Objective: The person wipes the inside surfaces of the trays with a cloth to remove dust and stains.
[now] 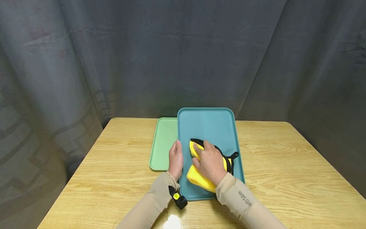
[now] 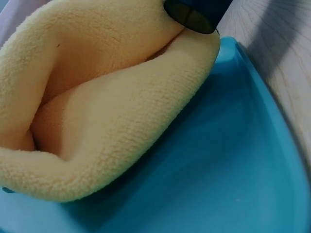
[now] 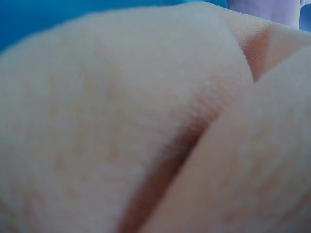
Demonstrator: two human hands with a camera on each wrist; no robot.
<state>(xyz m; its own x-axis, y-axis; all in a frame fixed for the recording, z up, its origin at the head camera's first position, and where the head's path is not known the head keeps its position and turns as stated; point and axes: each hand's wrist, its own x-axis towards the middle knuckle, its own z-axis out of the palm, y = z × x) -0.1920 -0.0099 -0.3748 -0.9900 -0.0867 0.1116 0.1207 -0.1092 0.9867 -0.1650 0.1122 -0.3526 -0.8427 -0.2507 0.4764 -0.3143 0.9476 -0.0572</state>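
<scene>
A yellow cloth (image 1: 198, 178) with black edging and a black loop lies bunched on the blue tray (image 1: 206, 124). My right hand (image 1: 212, 163) grips it from above, the fingers dug into its folds. At the tray's left rim, my left hand (image 1: 175, 159) holds the edge, thumb uppermost; its other fingers are mostly hidden. Soft folds of the cloth (image 2: 112, 116) bulge over the blue tray (image 2: 214, 160) in the left wrist view. Blurred cloth (image 3: 97, 107) fills most of the right wrist view.
A smaller green tray (image 1: 165, 140) lies to the left, its right side covered by the blue tray. Both are on a wooden table (image 1: 120, 152). Dark grey curtains (image 1: 160, 57) hang behind the table and at its sides.
</scene>
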